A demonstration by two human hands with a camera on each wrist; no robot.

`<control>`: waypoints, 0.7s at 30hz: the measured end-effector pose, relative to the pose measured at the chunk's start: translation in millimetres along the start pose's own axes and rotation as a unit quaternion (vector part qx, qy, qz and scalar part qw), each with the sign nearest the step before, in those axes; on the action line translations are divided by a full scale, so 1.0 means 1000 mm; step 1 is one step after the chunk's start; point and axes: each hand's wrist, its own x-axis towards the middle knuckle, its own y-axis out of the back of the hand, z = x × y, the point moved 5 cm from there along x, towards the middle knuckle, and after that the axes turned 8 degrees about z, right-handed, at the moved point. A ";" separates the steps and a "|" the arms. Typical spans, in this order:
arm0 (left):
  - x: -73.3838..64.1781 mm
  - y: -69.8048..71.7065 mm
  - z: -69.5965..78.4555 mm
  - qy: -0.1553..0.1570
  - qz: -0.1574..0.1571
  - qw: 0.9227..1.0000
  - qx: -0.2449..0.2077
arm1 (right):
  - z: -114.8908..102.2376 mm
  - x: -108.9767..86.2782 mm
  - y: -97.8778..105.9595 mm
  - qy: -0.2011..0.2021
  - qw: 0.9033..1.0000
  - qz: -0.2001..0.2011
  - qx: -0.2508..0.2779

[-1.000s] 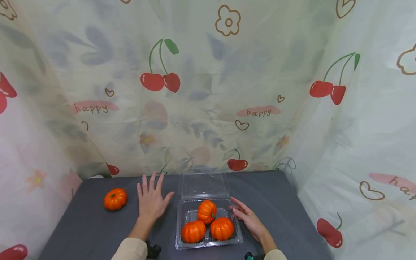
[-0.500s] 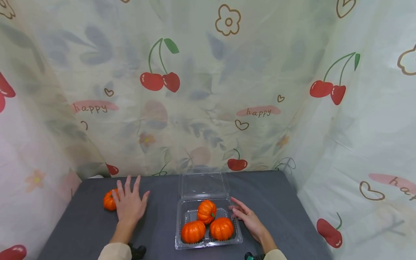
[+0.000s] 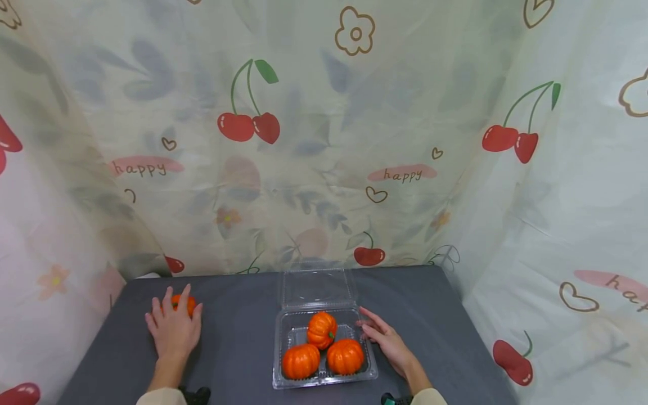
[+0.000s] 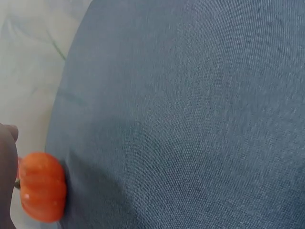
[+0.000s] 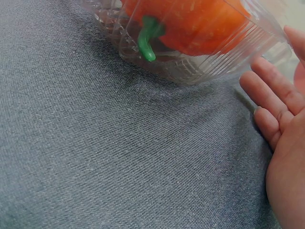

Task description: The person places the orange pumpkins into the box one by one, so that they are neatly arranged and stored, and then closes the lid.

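Observation:
Over a small orange pumpkin (image 3: 190, 305) at the table's left, my left hand (image 3: 174, 332) has its fingers spread and partly hides it. In the left wrist view the pumpkin (image 4: 43, 188) sits on the cloth beside the edge of that hand (image 4: 5, 176). A clear plastic clamshell box (image 3: 324, 382) stands at the middle with its lid (image 3: 319, 287) folded back. Inside lie three orange pumpkins: one at the back (image 3: 322, 330), one front left (image 3: 301, 361) and one front right (image 3: 346, 356). My right hand (image 3: 390, 346), fingers relaxed, rests against the box's right side.
Dark grey cloth (image 3: 238, 354) covers the table. Behind and on both sides hangs a pale curtain (image 3: 314, 169) printed with cherries and flowers. Dark devices are strapped at both wrists.
My left hand has moved left from beside the box to over the lone pumpkin. The right hand and the box have stayed put.

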 end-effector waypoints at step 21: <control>0.003 0.003 -0.029 0.119 -0.040 0.989 -0.075 | 0.002 0.001 0.001 0.003 1.000 0.002 0.004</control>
